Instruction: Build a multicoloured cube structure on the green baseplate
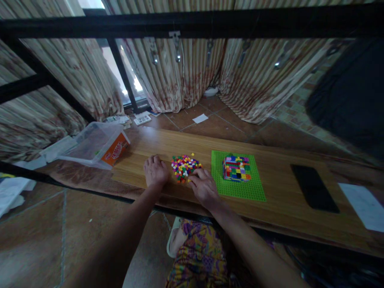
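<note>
A loose pile of small multicoloured toy bricks (pixel 183 165) lies on the wooden tabletop between my hands. My left hand (pixel 156 171) rests palm down on the wood just left of the pile, its fingers slightly bent and apart, with nothing seen in it. At the pile's lower right edge, my right hand (pixel 205 187) has thumb and fingers brought together around a small yellow brick (pixel 189 180). To the right of that hand lies a green studded baseplate (pixel 219 188), bearing a blocky multicoloured brick build (pixel 237 168) with stacked walls.
A clear plastic box (pixel 87 140) with an orange label lies tipped at the table's left end. On the right are a black flat phone-like slab (pixel 314 188) and a white paper sheet (pixel 363 204). A dark metal bar (pixel 192 26) crosses above, before striped curtains (pixel 192 72).
</note>
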Available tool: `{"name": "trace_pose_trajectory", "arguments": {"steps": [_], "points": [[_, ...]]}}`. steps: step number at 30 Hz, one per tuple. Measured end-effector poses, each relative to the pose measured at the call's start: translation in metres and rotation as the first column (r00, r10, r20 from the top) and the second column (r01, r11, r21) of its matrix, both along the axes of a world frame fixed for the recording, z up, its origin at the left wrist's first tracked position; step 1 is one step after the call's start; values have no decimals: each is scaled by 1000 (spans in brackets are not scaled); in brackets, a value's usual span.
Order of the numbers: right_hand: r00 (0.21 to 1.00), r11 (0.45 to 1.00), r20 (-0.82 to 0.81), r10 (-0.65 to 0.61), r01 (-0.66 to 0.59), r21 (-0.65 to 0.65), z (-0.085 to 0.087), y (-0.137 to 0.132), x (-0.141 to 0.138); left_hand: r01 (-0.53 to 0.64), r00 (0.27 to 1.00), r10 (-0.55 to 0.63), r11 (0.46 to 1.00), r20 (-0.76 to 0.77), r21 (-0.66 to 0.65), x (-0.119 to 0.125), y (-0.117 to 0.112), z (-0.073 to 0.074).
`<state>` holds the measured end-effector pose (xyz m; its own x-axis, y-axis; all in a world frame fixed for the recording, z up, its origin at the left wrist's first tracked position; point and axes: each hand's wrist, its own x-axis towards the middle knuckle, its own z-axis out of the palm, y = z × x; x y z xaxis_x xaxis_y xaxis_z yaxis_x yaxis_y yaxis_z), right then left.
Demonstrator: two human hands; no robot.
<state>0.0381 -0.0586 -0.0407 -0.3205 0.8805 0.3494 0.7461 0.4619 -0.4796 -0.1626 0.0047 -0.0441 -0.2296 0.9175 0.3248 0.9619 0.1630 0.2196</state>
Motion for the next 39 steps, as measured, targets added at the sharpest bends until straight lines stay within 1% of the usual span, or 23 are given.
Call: {"name": "trace_pose_trajectory", "arguments": {"steps": [4,7,9,11,13,15,18,20,22,27,30,33,39], "points": [[999,1000,-52,-15,15,13,1,-5,1,3,1000,-3,1000,-8,-1,-1,1,0],[986,998,-159,-50,45,-35,6,-14,8,6,1000,-6,1000,-15,12,-1,1,0],[964,995,-251,-88,74,-67,11,-21,18,9,1000,-9,1000,-18,11,-1,2,1],[934,990,-329,-140,123,-70,18,-27,34,8,1000,-8,1000,-17,6,-1,3,2],[908,980,-370,-197,194,-45,27,-29,57,10,1000,-10,1000,-16,4,-1,3,3],[898,963,-358,-256,269,-14,35,-26,84,10,1000,-10,1000,-17,3,-1,3,3],[864,910,-322,-386,414,19,46,-16,123,10,1000,-10,1000,-27,-3,-1,3,3],[868,896,-270,-417,442,39,51,-7,142,11,1000,-11,1000,-28,-3,-1,3,3],[881,896,-214,-422,442,54,52,-1,153,7,1000,-7,1000,-21,-4,-1,3,3],[932,931,-66,-357,361,58,48,10,155,10,1000,-10,1000,-19,-16,1,3,6],[940,937,11,-340,338,87,44,13,154,11,1000,-12,1000,-24,-12,1,3,7],[930,927,52,-364,356,119,42,14,154,12,999,-12,1000,-29,0,0,3,5],[880,873,99,-465,437,217,41,10,148,13,1000,-13,1000,-9,-8,-1,4,4]]}}
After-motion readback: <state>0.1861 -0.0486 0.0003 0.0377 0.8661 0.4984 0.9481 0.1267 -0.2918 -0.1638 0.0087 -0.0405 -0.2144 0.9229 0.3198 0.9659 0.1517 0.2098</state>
